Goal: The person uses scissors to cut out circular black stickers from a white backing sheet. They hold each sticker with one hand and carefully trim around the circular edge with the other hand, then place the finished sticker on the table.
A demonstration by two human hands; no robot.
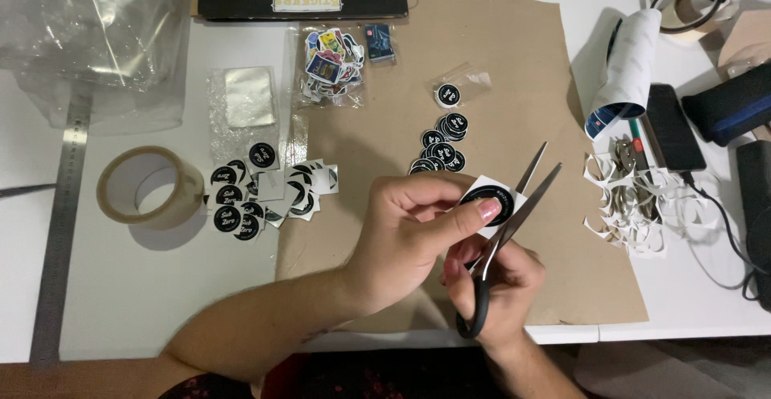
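My left hand [418, 226] pinches a round black sticker on a white square backing [491, 200], thumb on its face. My right hand [498, 286] grips black-handled scissors [514, 214], blades open and set against the right edge of the sticker's backing. Both hands hover over a sheet of brown paper [498, 69]. On that paper, beyond my hands, lies a row of cut round black stickers [440, 146]. To the left sits a heap of uncut black stickers on white squares [261, 194].
A roll of clear tape [148, 186] and a metal ruler [64, 214] lie at left. White paper trimmings [634, 202] pile at right, near a rolled sheet [626, 73], a dark phone [673, 126] and cables. A bag of colourful stickers [329, 65] and crumpled clear plastic [96, 37] sit behind.
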